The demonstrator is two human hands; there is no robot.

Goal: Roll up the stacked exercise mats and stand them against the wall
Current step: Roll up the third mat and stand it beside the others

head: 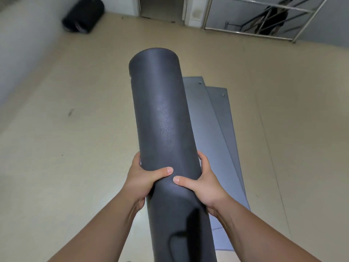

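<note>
Head view: left hand (pixel 143 178) and right hand (pixel 204 180) both grip the rolled mat (pixel 162 114), thumbs across its front. Flat mats (pixel 217 129) lie on the floor (pixel 75 148) beyond the hands. More rolled mats (pixel 83 15) lean at the wall, far left.

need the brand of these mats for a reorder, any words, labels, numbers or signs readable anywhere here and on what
No readable text anywhere in this view.
Rolled mat, gripped by the left hand and right hand: plain dark textured surface, no label or print showing.
Flat mats beneath it: only small round fittings near the corners, no print.
Dark rolls at far left: blurred, nothing legible.
</note>
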